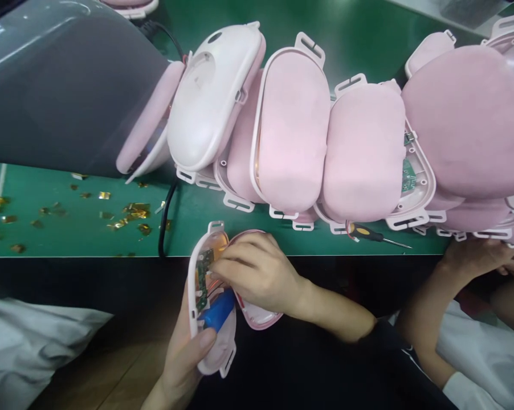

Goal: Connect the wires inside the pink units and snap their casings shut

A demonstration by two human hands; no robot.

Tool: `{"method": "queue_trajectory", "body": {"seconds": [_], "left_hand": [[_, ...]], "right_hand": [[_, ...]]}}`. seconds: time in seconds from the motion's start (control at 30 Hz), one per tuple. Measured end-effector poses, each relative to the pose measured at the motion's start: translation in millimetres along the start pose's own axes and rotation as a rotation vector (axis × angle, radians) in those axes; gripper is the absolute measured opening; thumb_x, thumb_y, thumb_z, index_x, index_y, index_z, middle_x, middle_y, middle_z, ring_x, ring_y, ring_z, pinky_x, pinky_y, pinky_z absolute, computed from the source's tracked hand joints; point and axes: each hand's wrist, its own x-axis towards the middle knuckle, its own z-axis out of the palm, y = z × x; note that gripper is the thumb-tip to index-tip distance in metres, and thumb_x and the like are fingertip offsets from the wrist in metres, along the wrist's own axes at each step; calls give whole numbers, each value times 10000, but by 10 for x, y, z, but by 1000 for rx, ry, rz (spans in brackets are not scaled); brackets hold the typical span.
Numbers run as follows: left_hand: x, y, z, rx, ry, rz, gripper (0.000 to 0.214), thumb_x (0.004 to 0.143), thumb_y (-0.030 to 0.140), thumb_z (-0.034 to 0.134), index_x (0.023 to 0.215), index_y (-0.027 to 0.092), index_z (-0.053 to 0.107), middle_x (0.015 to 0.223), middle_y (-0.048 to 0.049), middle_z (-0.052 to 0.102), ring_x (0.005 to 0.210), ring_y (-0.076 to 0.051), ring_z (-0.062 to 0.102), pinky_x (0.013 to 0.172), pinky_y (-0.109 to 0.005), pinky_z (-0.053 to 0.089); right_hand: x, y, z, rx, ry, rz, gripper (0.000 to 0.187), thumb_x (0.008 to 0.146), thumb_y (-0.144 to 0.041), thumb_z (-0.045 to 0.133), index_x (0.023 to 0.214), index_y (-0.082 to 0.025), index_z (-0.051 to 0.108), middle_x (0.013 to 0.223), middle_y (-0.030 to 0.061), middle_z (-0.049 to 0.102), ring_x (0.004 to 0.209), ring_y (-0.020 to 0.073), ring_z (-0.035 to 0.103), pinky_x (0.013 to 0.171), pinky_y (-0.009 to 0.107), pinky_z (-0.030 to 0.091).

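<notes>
My left hand [184, 356] comes up from below and is closed around a white and pink open shell [217, 348], thumb resting by a blue cylindrical battery [219, 310] inside it. A small green circuit board [203, 274] sits in the shell's upper part. My right hand [257, 273] reaches in from the right with fingers curled and pinched together over the board and its thin wires. What the fingertips grip is hidden. A pink padded half [259, 320] shows under the right hand. All this is held just below the table's front edge.
A long overlapping row of pink padded shells [363, 151] and one white shell [212, 97] lies across the green table [47, 188]. There are also a screwdriver [370, 233], gold foil scraps [131, 212], a black cable [165, 219], a grey machine housing [64, 85], and another person's arm [462, 273] at right.
</notes>
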Motion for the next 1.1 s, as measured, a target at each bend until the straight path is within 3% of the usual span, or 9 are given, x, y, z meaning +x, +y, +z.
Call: {"method": "queue_trajectory", "body": {"seconds": [0.1,0.2,0.3,0.53,0.7,0.83,0.97,1.03,1.1], "left_hand": [[2,1,-10,7,18,-9,953,724,629,911,1529,217,612,1472,-121,710,1484,-464,579,1312,-603,448],[5,19,12,3,4,15,966,725,618,925,1552,233,608,1498,-104,698,1507,-449,564,1337,-570,425],[16,43,50,4,-14,33,1043,715,627,934,1610,232,572,1527,-122,679,1549,-471,516,1346,-612,405],[68,62,94,55,-45,106,1055,727,610,924,1628,205,554,1611,-145,614,1584,-482,470,1357,-629,370],[71,42,66,69,-57,90,1025,705,623,943,1577,205,600,1584,-172,626,1546,-474,518,1308,-602,448],[86,-20,-37,105,-56,65,1049,696,610,950,1611,259,575,1630,-161,584,1498,-469,557,1171,-570,586],[149,-59,-135,138,-136,80,1098,709,554,962,1665,255,513,1643,-199,567,1303,-443,689,905,-485,705],[181,-46,-149,170,-250,97,1129,701,493,978,1683,227,487,1650,-211,558,1321,-449,682,940,-483,693],[245,-36,-154,174,-354,101,1143,698,424,984,1693,202,467,1666,-193,552,1474,-453,576,1218,-545,526]], "right_hand": [[-6,-4,-29,87,2,46,233,1119,-274,607,978,-205,778,996,31,813,1030,174,674,938,306,566],[-21,17,-63,59,-106,68,206,1117,-295,614,1010,-222,773,1017,37,805,1073,195,666,905,344,530],[-23,42,-80,39,-193,61,174,1106,-303,634,1030,-236,775,1014,35,794,1063,204,653,889,368,507],[41,73,-94,147,-199,54,199,1094,-251,600,971,-205,750,971,26,796,967,174,679,930,355,550],[82,109,-159,205,-261,54,186,1081,-244,623,952,-205,750,976,18,799,955,170,671,947,340,553],[94,191,-193,189,-314,46,195,1106,-283,630,1004,-221,785,1019,22,798,1013,176,660,968,338,549],[149,206,-247,233,-229,51,64,1054,-246,722,1044,-212,776,1044,33,792,1017,179,683,960,338,572],[177,180,-281,276,-172,57,82,1065,-211,689,1020,-208,758,1000,35,781,949,182,693,901,336,587],[178,201,-287,268,-166,82,167,1087,-164,605,1030,-222,750,969,32,762,903,183,690,830,323,590]]}}
